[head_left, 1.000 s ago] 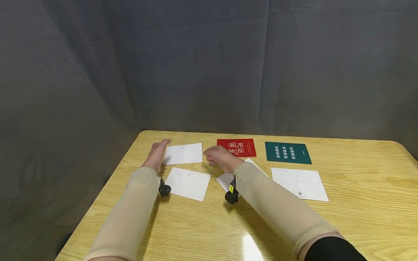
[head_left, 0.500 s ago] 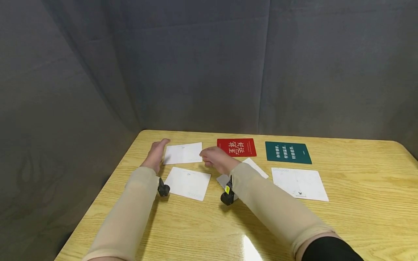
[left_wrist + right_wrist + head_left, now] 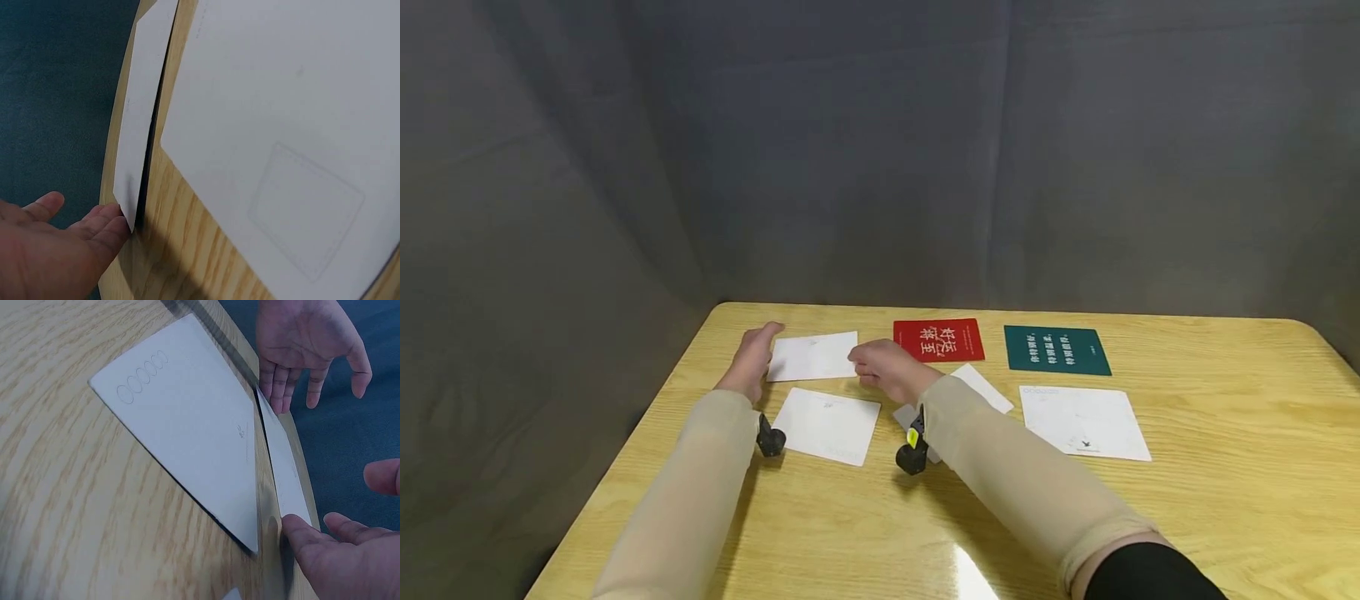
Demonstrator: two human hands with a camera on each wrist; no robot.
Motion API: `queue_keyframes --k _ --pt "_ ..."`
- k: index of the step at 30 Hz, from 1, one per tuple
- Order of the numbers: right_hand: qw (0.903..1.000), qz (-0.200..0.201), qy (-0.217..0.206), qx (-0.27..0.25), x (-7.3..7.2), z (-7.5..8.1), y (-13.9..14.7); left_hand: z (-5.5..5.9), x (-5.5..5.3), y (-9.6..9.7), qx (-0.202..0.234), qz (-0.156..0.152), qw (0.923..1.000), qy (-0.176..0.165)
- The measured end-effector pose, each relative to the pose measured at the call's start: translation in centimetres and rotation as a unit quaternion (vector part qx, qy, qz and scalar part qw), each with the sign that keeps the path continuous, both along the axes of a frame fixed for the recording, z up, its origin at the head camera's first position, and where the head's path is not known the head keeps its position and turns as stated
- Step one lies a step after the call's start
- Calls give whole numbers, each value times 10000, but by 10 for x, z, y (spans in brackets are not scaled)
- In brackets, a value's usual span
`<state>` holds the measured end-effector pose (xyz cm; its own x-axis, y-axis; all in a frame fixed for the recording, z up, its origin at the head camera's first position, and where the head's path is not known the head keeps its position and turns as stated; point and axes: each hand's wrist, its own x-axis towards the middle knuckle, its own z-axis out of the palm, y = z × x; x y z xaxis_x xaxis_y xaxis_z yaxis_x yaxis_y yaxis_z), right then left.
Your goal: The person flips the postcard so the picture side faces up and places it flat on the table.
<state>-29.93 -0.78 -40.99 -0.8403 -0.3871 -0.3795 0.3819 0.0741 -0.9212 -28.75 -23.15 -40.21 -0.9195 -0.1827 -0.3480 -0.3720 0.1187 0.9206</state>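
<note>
Both hands flank a white card [image 3: 812, 357] at the far left of the table, probably a postcard. The left hand [image 3: 747, 364] is at its left end; its fingertips [image 3: 115, 226] touch the card's edge, with the thumb held apart. At the opposite end is the right hand [image 3: 893, 371], its fingertips [image 3: 294, 525] against the edge and its thumb [image 3: 382, 477] raised away. Below the card's near edge runs a dark shadow [image 3: 149, 144]. A second white card [image 3: 826, 427], printed with faint circles, lies nearer the person.
Farther right lie a red card [image 3: 937, 340] and a green card [image 3: 1057, 350], both with white characters. A slanted white card [image 3: 979, 386] is partly hidden by the right forearm. Another white card [image 3: 1084, 422] lies at right. Grey cloth [image 3: 865, 167] hangs behind the table.
The right hand has moved slightly left, from beside the far-left card to its right end. The left hand stays at the left end. The head view has shifted a little.
</note>
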Motion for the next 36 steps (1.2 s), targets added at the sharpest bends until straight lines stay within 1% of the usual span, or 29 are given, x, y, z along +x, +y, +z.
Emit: queue_keyframes --k 4,7,9,14,19,22,25,28,33,36 --pt "9999 -151 -47 -51 -2 -1 4 0 -5 4 162 145 9995 210" --pt "9998 -178 -22 -48 -3 -2 5 -2 -7 4 343 381 9983 292" --pt "9998 -211 -2 -21 -3 -3 5 -3 -8 2 428 534 9972 286" --pt "9993 -335 6 148 -2 -4 3 -6 -9 3 505 961 9935 354" --pt "9976 -534 30 445 3 -1 2 -6 -9 7 630 1394 9855 735" --pt "9970 -614 47 473 6 2 0 -5 -9 10 587 1583 9810 952" --pt "9962 -748 37 438 7 3 -1 -4 -8 11 498 1637 9798 1032" --pt "9954 -909 -12 306 6 2 -2 -4 -8 10 552 1622 9798 1032" --pt "9940 -1082 5 179 5 -2 1 -6 -6 8 783 1562 9809 850" --pt "9938 -1089 106 175 5 -4 3 -8 -7 9 837 1542 9811 810"
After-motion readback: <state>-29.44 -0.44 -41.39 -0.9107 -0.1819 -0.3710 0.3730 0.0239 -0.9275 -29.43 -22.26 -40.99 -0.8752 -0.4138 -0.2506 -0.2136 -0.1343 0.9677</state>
